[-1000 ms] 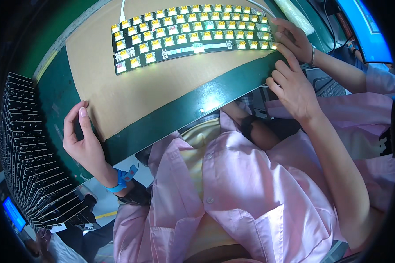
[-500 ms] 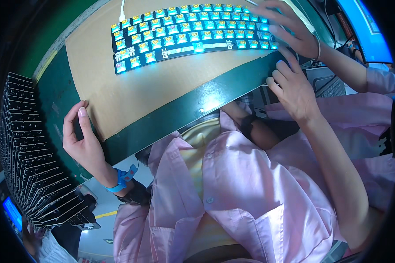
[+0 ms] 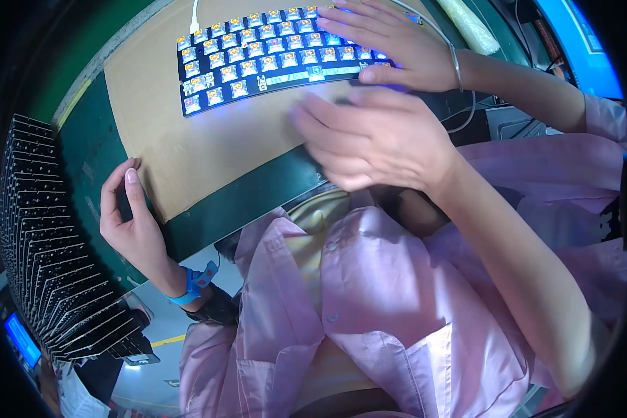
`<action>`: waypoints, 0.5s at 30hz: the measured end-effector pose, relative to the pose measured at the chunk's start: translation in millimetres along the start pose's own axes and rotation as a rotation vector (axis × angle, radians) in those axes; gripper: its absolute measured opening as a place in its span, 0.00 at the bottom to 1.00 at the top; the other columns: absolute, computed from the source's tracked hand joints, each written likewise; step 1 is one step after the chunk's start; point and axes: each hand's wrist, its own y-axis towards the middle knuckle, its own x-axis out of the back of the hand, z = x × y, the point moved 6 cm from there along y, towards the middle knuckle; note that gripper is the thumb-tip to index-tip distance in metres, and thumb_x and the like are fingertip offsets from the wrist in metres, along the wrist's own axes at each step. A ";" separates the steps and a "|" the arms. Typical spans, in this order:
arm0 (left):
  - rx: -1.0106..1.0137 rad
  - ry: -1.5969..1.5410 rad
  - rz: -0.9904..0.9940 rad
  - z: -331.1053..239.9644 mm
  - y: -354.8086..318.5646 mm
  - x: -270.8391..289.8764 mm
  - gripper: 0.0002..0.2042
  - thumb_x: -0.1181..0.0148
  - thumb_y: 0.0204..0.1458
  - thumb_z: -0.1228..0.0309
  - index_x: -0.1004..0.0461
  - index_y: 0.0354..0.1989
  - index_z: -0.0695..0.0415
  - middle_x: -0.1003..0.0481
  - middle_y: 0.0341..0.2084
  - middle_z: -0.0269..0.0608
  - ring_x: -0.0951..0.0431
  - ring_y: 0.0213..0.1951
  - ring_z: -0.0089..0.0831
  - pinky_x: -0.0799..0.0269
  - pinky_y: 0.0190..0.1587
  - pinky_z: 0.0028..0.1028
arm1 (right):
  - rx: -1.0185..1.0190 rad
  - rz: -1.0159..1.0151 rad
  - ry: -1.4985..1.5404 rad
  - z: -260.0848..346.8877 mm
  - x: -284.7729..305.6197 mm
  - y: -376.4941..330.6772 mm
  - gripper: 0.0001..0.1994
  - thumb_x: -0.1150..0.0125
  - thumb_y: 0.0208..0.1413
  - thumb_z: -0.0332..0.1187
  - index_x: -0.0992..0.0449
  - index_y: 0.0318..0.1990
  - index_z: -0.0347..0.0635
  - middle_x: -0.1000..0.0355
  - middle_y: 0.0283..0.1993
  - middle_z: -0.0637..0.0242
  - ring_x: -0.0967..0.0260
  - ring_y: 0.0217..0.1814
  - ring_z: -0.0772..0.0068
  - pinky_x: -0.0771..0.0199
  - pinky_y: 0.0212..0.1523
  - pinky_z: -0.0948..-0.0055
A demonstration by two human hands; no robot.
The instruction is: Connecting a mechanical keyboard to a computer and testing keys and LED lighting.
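A keyboard without keycaps, its switches lit blue-white, lies on a sheet of brown cardboard. My left hand rests at the cardboard's left edge, thumb and forefinger apart, with nothing seen between them. In front of the keyboard's right half hovers my right hand, its loosely stretched fingers blurred by motion and nothing visible in them. A co-worker's hand is spread flat over the keyboard's right end and hides the keys there.
A white cable runs from the keyboard's upper left. A row of upright black boards stands at the left. A clear-wrapped roll lies at the far right of the green table, near a lit screen.
My right hand has swung left from the keyboard's right end. The co-worker's hand has come left over the keys. The key lights have turned from cyan to blue-white. My left hand stays put.
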 end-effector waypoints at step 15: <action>-0.001 0.014 -0.013 -3.4 -0.3 0.0 0.07 0.46 0.54 0.74 0.24 0.35 0.64 0.23 0.32 0.39 0.26 0.36 0.23 0.33 0.43 0.22 | -0.432 -0.194 0.672 -21.1 -0.9 84.2 0.20 0.56 0.58 0.42 0.35 0.56 0.47 0.46 0.65 0.70 0.52 0.68 0.73 0.38 0.57 0.67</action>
